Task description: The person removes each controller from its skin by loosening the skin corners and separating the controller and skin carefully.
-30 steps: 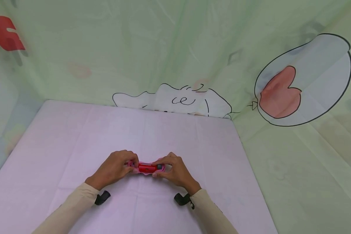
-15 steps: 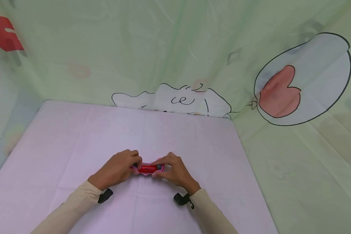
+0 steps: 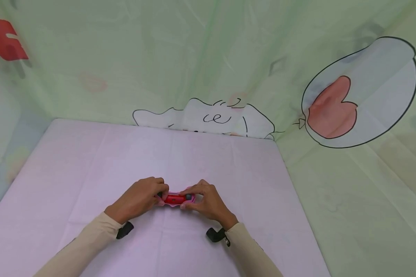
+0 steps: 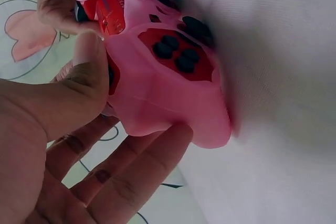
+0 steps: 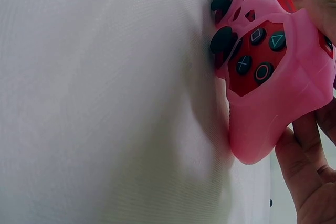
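A red game controller (image 3: 174,199) in a pink silicone cover (image 4: 157,95) stands on the white cloth, tipped so that its thumbsticks face down toward it. My left hand (image 3: 138,198) grips the controller's left end, the thumb at the cover's edge by the shoulder button and the fingers against the grip. At the other end my right hand (image 3: 208,202) holds it between thumb and fingers. Openings in the cover show the black direction buttons (image 4: 176,53) and, in the right wrist view, the symbol buttons (image 5: 260,56). The controller's red top edge lies bare between the hands.
A pale cloth (image 3: 124,154) covers the table. Behind and beside it hang green printed sheets (image 3: 124,57), one with a balloon and heart drawing (image 3: 378,96). A black wrist camera (image 3: 215,235) juts out near each cuff.
My left hand has moved a little to the right and now covers more of the controller's left end. The right hand and the controller have hardly moved.
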Tool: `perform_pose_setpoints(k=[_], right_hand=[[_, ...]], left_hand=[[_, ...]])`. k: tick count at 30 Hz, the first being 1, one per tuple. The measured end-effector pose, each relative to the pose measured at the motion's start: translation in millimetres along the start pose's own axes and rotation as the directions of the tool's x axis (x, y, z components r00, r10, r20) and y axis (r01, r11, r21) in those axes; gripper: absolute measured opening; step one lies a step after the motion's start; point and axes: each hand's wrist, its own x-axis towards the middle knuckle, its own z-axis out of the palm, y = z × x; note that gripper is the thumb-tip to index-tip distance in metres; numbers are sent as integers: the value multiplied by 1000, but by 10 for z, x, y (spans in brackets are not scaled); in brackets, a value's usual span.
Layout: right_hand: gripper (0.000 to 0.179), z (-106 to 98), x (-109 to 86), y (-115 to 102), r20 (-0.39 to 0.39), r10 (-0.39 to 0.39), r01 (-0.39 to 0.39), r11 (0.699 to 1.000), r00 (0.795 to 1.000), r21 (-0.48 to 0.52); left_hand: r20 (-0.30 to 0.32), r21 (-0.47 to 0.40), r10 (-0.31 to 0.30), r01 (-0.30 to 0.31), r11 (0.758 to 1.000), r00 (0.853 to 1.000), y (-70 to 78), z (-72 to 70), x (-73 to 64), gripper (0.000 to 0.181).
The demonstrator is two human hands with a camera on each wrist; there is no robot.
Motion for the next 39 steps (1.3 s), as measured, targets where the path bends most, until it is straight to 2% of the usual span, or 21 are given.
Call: perform_pose_setpoints(k=[5, 13, 18, 25, 32, 36, 39], right_hand=[[40, 1, 0, 0, -1, -3, 3, 1000, 1000, 3], [40, -3, 2, -6, 3, 12, -12, 1000, 1000, -6], [39, 6, -4, 2, -3, 5, -5, 1000, 1000, 1], [39, 6, -5, 4, -3, 0, 0, 1000, 1000, 4], [40, 6, -11, 14, -16, -27, 27, 999, 1000, -23], [39, 9, -11, 24, -25, -44, 44, 999, 999, -25], [39, 11, -13, 30, -24, -47, 47, 999, 999, -22]], left_hand=[[-11, 22, 7, -7, 1000, 1000, 7, 27, -23, 32], [-87, 68, 41, -35, 997, 995, -29, 97, -61, 29], [-81, 60, 64, -59, 996, 995, -26, 92, -39, 29], [-29, 38, 23, -22, 999, 999, 8, 66, -39, 31], [-17, 188, 7, -3, 982, 1000, 156, 59, 20, 27], [-2, 220, -41, 40, 975, 999, 219, 67, 43, 26], [10, 212, -75, 71, 975, 997, 221, 82, 36, 26]])
